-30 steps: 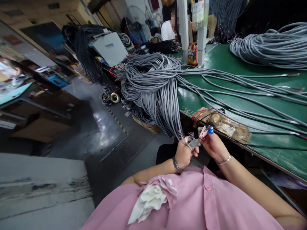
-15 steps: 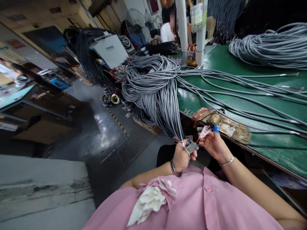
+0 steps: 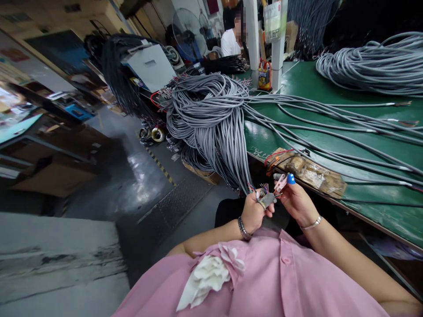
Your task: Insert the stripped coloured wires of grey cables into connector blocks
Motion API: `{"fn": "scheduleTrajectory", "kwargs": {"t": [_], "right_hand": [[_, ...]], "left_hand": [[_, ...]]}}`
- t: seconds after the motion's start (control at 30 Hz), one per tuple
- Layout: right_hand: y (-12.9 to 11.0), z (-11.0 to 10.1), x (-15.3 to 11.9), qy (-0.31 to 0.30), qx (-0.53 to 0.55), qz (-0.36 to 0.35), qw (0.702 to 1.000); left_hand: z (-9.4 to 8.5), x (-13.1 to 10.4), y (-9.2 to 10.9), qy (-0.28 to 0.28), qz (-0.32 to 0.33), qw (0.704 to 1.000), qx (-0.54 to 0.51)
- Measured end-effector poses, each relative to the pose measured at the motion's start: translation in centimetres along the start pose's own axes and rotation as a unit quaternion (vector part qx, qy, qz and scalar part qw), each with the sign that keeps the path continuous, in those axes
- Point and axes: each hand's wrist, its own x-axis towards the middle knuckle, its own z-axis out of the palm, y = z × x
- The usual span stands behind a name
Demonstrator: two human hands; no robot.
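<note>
My left hand [image 3: 254,213] is closed around the stripped end of a grey cable, whose thin coloured wires [image 3: 264,189] fan out above the fingers. A dark grey piece [image 3: 267,201] with a yellowish band lies across that hand's thumb side; whether it is a thumb cover is unclear. Close by on the right, my right hand [image 3: 299,204] pinches a small pink-and-white tool [image 3: 280,182] against the wires. Its exact kind is too small to tell. A blue finger cot [image 3: 291,178] covers my right thumb tip.
A big bundle of grey cables [image 3: 211,114] hangs over the edge of the green table [image 3: 366,163]. Loose cables stretch right. A worn wooden block [image 3: 317,178] sits at the edge. Another cable coil [image 3: 373,66] lies behind. A person [image 3: 230,42] sits beyond the post [image 3: 253,44].
My left hand has moved slightly right and up with the cable end. My right hand has turned a little, and the pink-and-white tool has come closer to the wires.
</note>
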Motion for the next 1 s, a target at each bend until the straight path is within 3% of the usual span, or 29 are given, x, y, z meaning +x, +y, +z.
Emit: {"fn": "scheduleTrajectory", "kwargs": {"t": [0.3, 0.53, 0.73, 0.87, 1.0], "right_hand": [[-0.4, -0.3, -0.4, -0.06, 0.009, 0.055, 0.997], [-1.2, 0.3, -0.6, -0.039, -0.068, 0.009, 0.997], [-0.1, -0.8, -0.4, -0.018, -0.072, -0.046, 0.996], [0.3, -0.8, 0.2, -0.038, -0.026, 0.007, 0.999], [0.5, -0.1, 0.6, -0.006, 0.022, 0.013, 1.0]], "left_hand": [[-0.8, -0.7, 0.1, 0.0, 0.004, 1.0, 0.031], [-0.8, -0.8, 1.0, 0.037, 0.053, 0.996, 0.059], [-0.3, -0.2, 0.9, 0.037, 0.058, 0.996, 0.049], [-0.2, 0.0, 0.6, 0.036, 0.065, 0.996, 0.049], [-0.2, 0.2, 0.5, 0.038, 0.076, 0.994, 0.069]]}}
